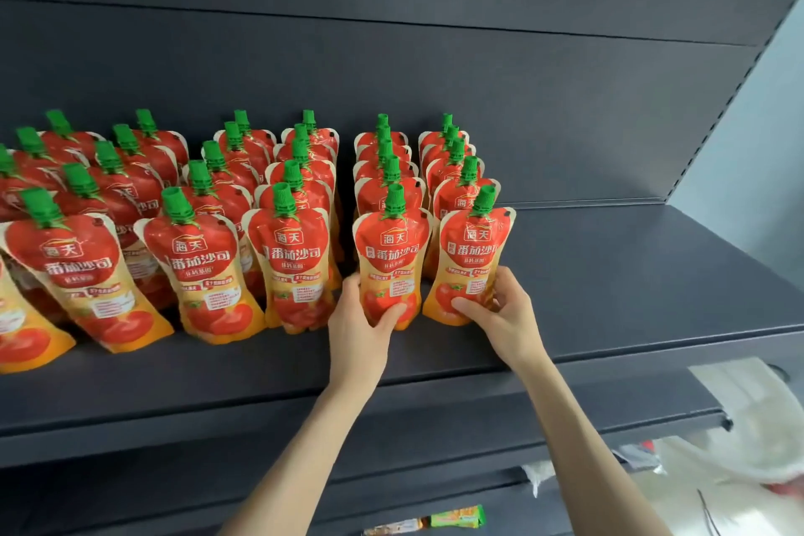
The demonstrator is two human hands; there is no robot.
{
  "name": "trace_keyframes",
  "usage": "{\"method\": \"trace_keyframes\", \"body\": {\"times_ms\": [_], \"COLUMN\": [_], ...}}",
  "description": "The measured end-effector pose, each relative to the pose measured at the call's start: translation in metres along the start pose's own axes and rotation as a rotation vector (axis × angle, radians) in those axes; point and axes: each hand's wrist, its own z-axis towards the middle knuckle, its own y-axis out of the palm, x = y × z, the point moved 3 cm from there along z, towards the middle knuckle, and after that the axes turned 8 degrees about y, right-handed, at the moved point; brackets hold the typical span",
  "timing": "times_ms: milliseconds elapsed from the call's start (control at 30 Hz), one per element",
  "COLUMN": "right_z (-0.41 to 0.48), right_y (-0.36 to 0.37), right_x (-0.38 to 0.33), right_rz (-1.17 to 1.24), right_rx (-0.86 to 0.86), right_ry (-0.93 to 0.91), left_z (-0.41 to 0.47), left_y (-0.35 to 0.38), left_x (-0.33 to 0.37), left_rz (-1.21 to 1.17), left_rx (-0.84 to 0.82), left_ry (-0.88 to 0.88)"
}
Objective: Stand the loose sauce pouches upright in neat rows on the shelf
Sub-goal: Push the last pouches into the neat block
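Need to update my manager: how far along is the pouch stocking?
Done: rows of pouches stand upright on the shelf. In hand: right hand grips the rightmost front pouch, left hand grips its neighbour. Left: releasing both; no loose pouches visible.

leftmost pouch [21, 335]: cut by left edge | rear pouches [370, 142]: mostly hidden | white bag [744, 418]: blurred, cut off

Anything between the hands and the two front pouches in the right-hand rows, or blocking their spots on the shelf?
Nothing visible. The left hand grips the left front pouch, and the right hand grips the right front pouch. Both pouches stand upright at their row fronts on the shelf.
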Motion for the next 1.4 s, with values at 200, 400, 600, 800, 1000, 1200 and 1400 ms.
{"method": "trace_keyframes", "body": {"times_ms": [200,400,600,800,1000,1200,1400], "right_z": [-0.002,-0.001,0.0,0.001,0.002,0.006,0.006], "right_y": [-0.002,-0.008,-0.011,-0.008,-0.008,-0.015,-0.013], "right_x": [0.0,-0.001,0.003,0.003,0.003,0.006,0.007], "right_rz": [-0.071,-0.103,-0.133,-0.153,-0.171,-0.15,-0.165], "right_rx": [0.001,-0.04,-0.037,-0.029,-0.016,-0.066,-0.067], "right_ry": [0.019,0.001,-0.004,0.0,-0.007,0.01,0.008], "left_z": [-0.008,-0.01,-0.007,-0.007,-0.007,-0.006,-0.006], "left_y": [0.003,0.006,0.008,0.009,0.007,0.008,0.008], "left_x": [-0.002,0.001,0.003,0.0,0.001,0.0,-0.002], "left_rz": [0.128,0.167,0.156,0.159,0.139,0.117,0.131], "left_rx": [0.004,0.049,0.034,0.023,0.015,0.001,0.003], "left_ry": [0.041,0.018,-0.023,-0.016,0.002,0.002,0.002]}}
